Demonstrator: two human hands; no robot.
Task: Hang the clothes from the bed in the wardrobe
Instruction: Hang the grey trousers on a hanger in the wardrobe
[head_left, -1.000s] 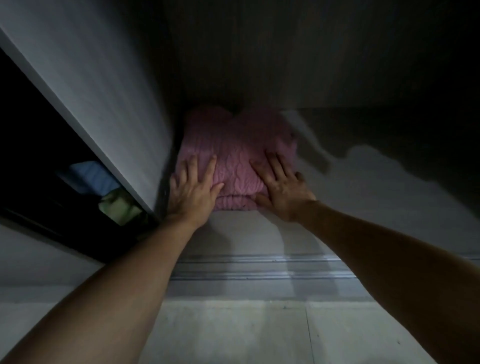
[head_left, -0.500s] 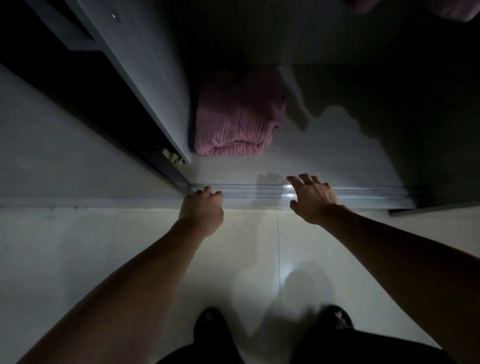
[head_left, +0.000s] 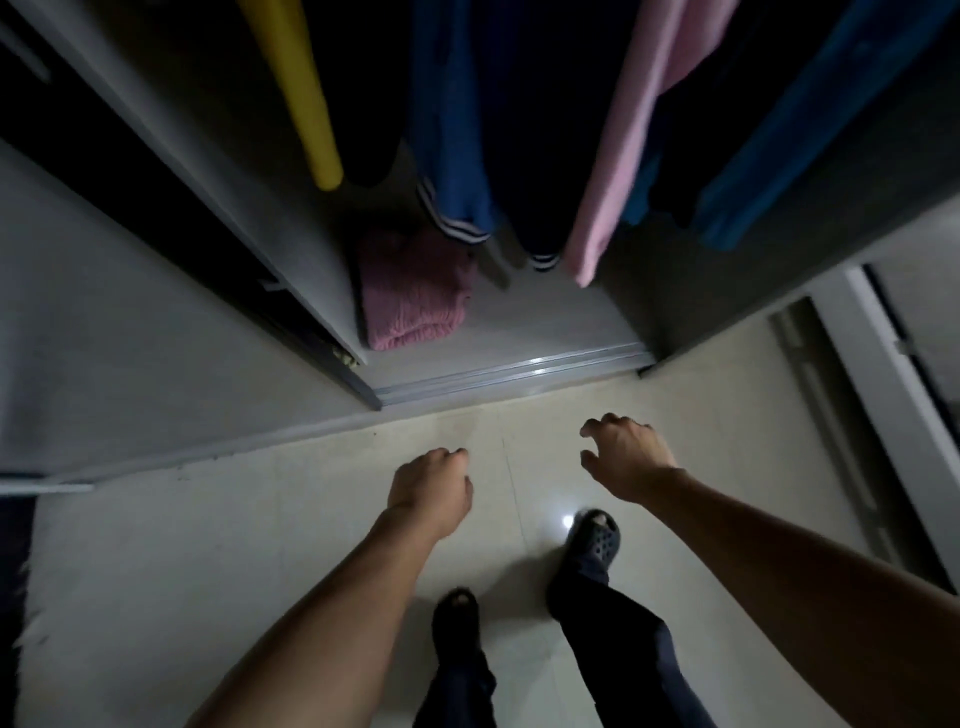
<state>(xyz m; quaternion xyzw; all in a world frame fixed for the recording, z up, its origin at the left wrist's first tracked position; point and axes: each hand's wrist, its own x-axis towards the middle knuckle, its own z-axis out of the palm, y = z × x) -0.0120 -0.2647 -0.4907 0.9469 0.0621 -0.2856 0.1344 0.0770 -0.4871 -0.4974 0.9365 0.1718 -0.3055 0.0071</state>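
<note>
The fingers (head_left: 453, 457) of the left hand (head_left: 431, 488) hang loosely curled and grasp nothing; those of the right hand (head_left: 628, 457) are slightly hooked and spread, equally empty. Both hands hover over the pale floor tiles (head_left: 260, 519) in the lower middle of the frame, well short of the wardrobe (head_left: 244, 218), whose opening fills the upper middle. The folded pink knit (head_left: 415, 291) lies on the wardrobe floor at the left of the opening, close against the left panel and just behind the sliding track (head_left: 514, 371), apart from both hands. From the fingers it lies up the frame and slightly left; the left hand is nearer, almost straight below it, while the right hand sits to the lower right. Its long axis runs roughly up and down the frame, with the rolled fold towards the track. Above hang a yellow garment (head_left: 311, 104), a blue garment with striped cuffs (head_left: 452, 156), a pale pink garment (head_left: 618, 156) and another blue one (head_left: 810, 130). The bed is out of view, so which way the next piece lies cannot be told; fetching it likely means turning away.
</note>
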